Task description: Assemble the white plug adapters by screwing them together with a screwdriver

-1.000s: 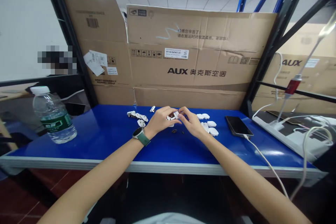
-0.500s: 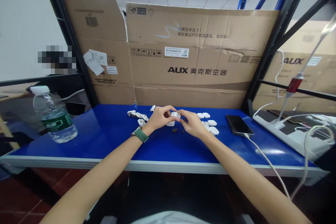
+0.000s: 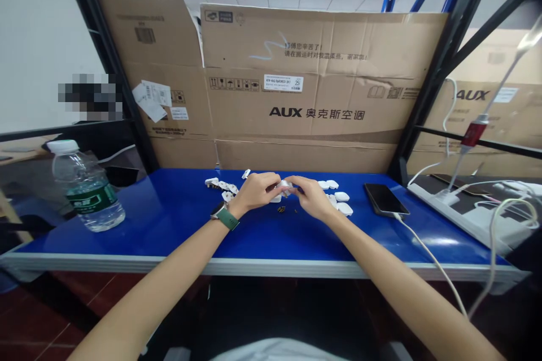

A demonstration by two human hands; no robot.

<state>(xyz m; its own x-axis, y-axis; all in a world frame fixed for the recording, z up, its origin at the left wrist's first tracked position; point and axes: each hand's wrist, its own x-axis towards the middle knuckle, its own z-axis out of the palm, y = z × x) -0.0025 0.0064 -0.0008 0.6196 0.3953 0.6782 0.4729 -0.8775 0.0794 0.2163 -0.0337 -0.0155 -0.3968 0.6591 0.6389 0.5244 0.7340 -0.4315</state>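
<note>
My left hand (image 3: 259,190), with a green-banded watch on its wrist, and my right hand (image 3: 312,196) meet over the middle of the table. Between their fingertips they grip a small white plastic casing (image 3: 285,186), partly covered by the fingers. It is tilted, and its exact kind is unclear. Just below it, another white piece (image 3: 276,199) lies on the table beside a little pile of tiny dark and brass-coloured parts (image 3: 282,210). Several white rounded-square covers (image 3: 345,210) lie right of my right hand. Left of my left hand are several white pieces with dark parts (image 3: 228,187).
On the blue table (image 3: 178,225) stand a water bottle (image 3: 88,192) at left and a phone (image 3: 386,200) with its cable at right. A power strip (image 3: 457,217) lies at the right edge. A cardboard sheet (image 3: 237,118) closes off the back. A person sits beyond, far left.
The white casing has been turned and tilted between my fingers, and has shifted slightly right. My left fingers have moved a little around it. Both hands keep hold of it.
</note>
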